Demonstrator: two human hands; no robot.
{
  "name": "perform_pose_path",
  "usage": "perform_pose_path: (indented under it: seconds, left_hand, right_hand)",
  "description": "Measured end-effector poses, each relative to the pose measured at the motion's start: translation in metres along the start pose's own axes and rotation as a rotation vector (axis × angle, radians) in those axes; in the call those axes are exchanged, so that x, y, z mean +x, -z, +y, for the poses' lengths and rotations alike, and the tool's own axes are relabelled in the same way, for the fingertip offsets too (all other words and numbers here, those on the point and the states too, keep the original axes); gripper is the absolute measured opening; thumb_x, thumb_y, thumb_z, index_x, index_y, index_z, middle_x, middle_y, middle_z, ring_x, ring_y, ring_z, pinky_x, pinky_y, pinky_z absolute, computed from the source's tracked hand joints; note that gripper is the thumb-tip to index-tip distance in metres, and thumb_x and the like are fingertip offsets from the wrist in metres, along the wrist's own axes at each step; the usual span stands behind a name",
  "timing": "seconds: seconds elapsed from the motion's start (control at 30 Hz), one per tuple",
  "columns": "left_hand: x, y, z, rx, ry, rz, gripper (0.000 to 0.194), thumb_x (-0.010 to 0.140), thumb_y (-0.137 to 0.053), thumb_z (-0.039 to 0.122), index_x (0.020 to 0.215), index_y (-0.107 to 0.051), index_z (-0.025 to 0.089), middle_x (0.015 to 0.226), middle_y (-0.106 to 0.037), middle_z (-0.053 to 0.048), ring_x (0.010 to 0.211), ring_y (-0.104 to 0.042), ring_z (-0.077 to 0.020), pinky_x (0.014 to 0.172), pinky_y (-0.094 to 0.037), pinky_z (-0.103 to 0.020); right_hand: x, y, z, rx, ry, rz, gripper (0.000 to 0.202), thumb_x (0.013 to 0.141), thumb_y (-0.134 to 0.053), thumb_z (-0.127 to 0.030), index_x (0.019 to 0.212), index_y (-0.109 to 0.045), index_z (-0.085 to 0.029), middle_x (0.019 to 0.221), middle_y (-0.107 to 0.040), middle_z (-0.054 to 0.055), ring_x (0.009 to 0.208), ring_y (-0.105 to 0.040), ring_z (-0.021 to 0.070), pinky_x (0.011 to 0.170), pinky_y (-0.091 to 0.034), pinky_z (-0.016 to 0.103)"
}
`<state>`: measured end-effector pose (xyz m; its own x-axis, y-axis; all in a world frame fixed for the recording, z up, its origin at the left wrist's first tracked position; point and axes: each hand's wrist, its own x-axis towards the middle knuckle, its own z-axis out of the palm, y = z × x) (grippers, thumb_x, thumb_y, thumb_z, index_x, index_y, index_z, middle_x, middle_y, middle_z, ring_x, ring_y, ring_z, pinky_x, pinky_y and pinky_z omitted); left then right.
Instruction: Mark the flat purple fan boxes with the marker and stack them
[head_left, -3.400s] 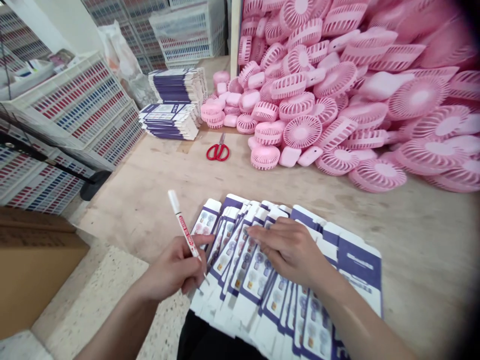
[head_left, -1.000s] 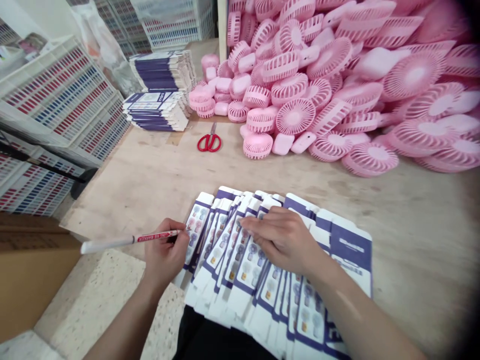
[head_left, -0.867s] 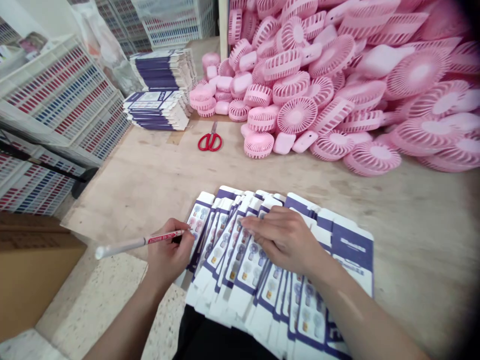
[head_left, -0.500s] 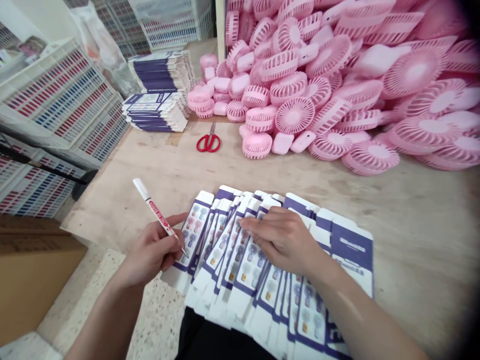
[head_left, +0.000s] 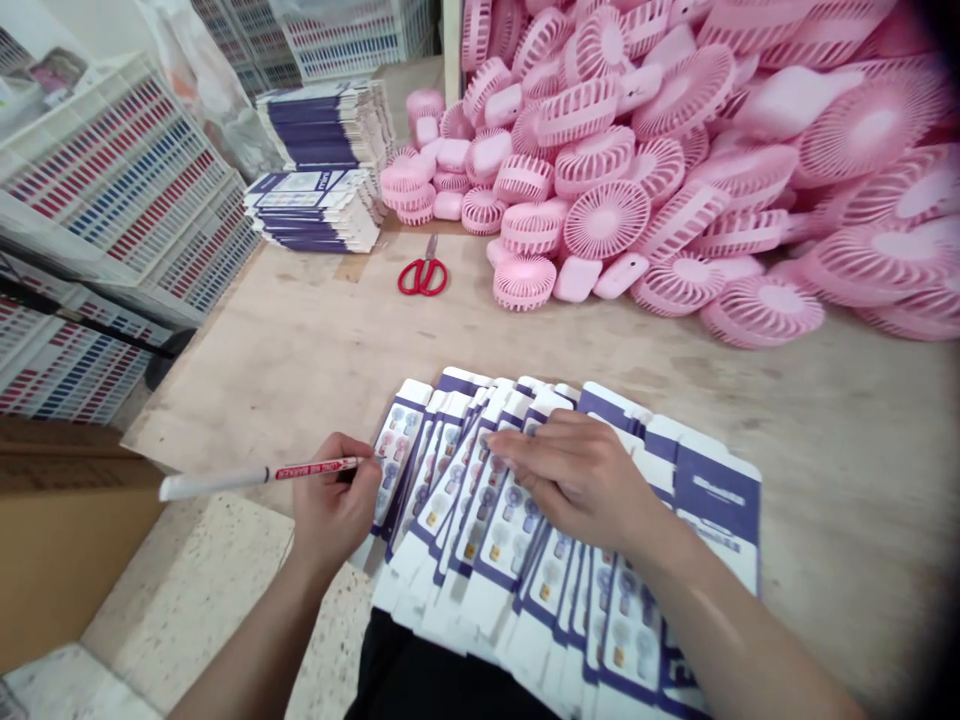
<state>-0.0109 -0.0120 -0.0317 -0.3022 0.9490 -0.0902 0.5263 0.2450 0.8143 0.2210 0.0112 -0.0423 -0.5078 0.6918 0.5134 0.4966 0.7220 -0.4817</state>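
A white marker with a red label (head_left: 217,484) is pinched in my left hand (head_left: 335,500). It lies nearly level, its tip at the leftmost of the flat boxes (head_left: 397,447). These white and purple boxes, printed with small fan pictures, overlap in a fanned row along the table's front edge. On top of the row rests my right hand (head_left: 581,477), fingers bent and pointing left. Its fingertips touch a box near the middle; I cannot make out anything held between them.
Red-handled scissors (head_left: 423,276) lie on the wooden table (head_left: 300,350). Behind them are stacks of folded boxes (head_left: 322,205) and a large heap of pink fans (head_left: 607,218). White crates (head_left: 112,190) and a cardboard box (head_left: 60,540) stand at the left.
My left hand has turned and moved slightly right, and the marker has swung from upright-leaning to nearly level, its tip higher on the leftmost box. My right hand stays on the boxes.
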Motion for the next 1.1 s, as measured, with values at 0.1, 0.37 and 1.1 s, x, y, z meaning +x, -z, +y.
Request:
perform_pose_path:
  seconds: [0.1, 0.37, 1.1]
  left_hand:
    - [-0.002, -0.001, -0.001, 0.08, -0.039, -0.023, 0.004, 0.067, -0.055, 0.021, 0.066, -0.052, 0.019, 0.044, -0.043, 0.005, 0.042, -0.04, -0.01, 0.041, -0.028, -0.021]
    - [0.015, 0.02, 0.008, -0.177, 0.247, -0.246, 0.02, 0.067, -0.055, 0.019, 0.085, -0.059, 0.013, 0.046, -0.049, 0.005, 0.037, -0.038, -0.0068, 0.037, -0.026, -0.019]
    - [0.002, -0.001, -0.01, 0.063, -0.065, -0.041, 0.003, 0.068, -0.056, 0.018, 0.066, -0.054, 0.017, 0.043, -0.045, 0.006, 0.039, -0.039, -0.0075, 0.037, -0.028, -0.018]
  right_hand:
    - [0.001, 0.0, 0.0, 0.006, 0.001, -0.007, 0.024, 0.077, -0.044, -0.005, 0.092, -0.058, -0.017, 0.068, -0.065, -0.003, 0.051, -0.048, 0.0083, 0.053, -0.029, 0.025]
    - [0.001, 0.0, 0.0, 0.001, 0.015, 0.0, 0.021, 0.078, -0.044, -0.005, 0.09, -0.059, -0.014, 0.057, -0.058, -0.004, 0.048, -0.045, 0.0085, 0.052, -0.028, 0.025]
    - [0.001, 0.001, -0.001, 0.004, 0.021, 0.016, 0.023, 0.076, -0.045, -0.003, 0.091, -0.058, -0.014, 0.059, -0.059, -0.004, 0.048, -0.044, 0.0085, 0.052, -0.028, 0.025]
